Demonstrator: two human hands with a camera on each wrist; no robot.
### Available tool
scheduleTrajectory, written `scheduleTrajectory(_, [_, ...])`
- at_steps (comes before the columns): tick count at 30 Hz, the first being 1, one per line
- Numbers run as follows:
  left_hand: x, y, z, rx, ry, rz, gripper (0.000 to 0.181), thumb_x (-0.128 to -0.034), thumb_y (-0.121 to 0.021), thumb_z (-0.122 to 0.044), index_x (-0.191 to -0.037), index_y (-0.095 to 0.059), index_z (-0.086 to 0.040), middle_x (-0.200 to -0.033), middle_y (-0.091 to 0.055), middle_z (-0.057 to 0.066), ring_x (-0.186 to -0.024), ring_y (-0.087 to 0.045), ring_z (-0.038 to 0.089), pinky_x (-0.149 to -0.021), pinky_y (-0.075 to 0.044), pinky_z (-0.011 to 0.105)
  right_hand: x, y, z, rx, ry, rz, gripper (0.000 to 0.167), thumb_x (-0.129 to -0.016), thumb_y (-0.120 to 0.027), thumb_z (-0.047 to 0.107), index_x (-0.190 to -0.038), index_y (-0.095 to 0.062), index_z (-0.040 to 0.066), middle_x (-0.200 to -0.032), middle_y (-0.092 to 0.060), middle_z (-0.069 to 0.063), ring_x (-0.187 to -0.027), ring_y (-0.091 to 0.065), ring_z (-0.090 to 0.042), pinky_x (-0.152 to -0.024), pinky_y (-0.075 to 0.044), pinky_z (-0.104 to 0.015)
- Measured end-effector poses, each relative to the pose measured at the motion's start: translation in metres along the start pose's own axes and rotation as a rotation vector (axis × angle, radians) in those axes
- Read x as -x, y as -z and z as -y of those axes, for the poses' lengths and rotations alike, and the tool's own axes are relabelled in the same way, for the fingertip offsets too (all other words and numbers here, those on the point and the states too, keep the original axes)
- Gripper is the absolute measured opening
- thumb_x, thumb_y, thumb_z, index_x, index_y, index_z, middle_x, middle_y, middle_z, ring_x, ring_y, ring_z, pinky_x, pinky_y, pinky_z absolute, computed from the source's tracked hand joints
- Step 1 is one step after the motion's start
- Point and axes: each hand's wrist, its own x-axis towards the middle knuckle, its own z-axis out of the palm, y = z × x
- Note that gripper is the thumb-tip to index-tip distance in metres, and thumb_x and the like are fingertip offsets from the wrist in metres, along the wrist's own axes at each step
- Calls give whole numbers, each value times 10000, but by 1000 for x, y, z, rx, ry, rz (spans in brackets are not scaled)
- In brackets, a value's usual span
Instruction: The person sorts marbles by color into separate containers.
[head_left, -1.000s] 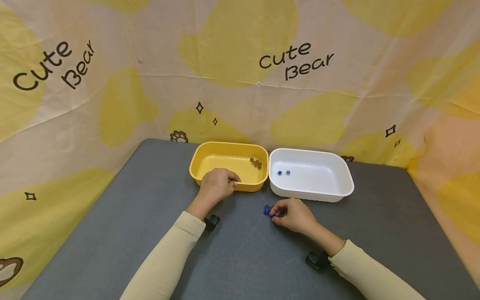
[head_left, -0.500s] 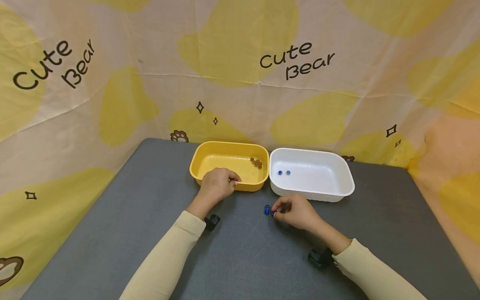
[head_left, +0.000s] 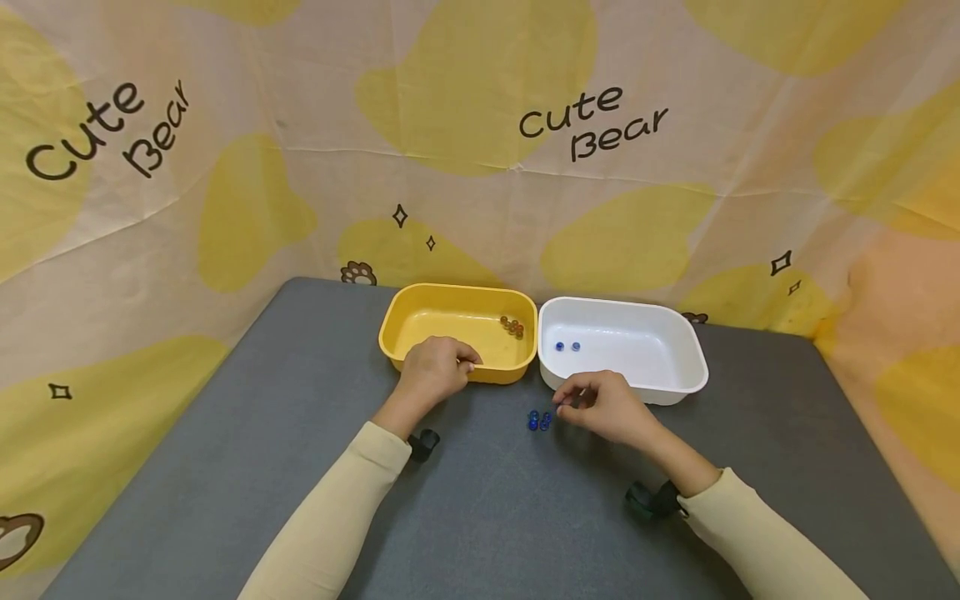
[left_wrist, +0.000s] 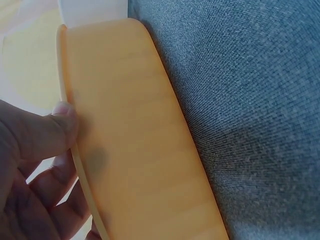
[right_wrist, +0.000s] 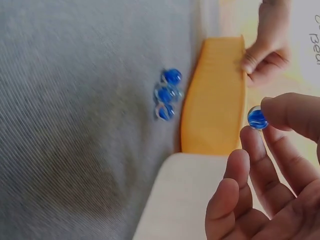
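My left hand (head_left: 433,368) grips the front rim of the yellow tub (left_wrist: 130,125), thumb (left_wrist: 62,120) outside and the other fingers curled inside the wall. Between thumb and fingertips, my right hand (head_left: 606,404) pinches a blue swirled glass marble (right_wrist: 257,118), lifted off the table in front of the white tub (head_left: 675,387). Just left of that hand, several blue marbles (right_wrist: 167,94) sit close together on the grey table. In the white tub lie two blue marbles (head_left: 567,346). Several amber-brown marbles (head_left: 513,327) cluster in the right end of the yellow tub.
Side by side, the two tubs stand at the back of the grey table (head_left: 480,517). Behind them hangs a patterned cloth (head_left: 465,125) with "Cute Bear" lettering. Dark bands (head_left: 651,498) sit at both wrists.
My right hand has picked a blue marble up from the group and moved up and right toward the white tub. My left hand stays on the yellow tub's rim.
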Motion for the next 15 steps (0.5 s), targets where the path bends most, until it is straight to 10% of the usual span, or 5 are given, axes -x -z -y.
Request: scheduleTrajectory(15, [-2, -2, 2, -3, 1, -3, 119, -876, -686, -210, -913, -783, -268, -900, -735, -93, -681, -590, 116, -610, -471, 292, -9, 32, 7, 34, 9, -94, 61, -797, -743, 112, -837, -743, 158, -782, -702, 22, -685, -605, -145, -589, -484, -234])
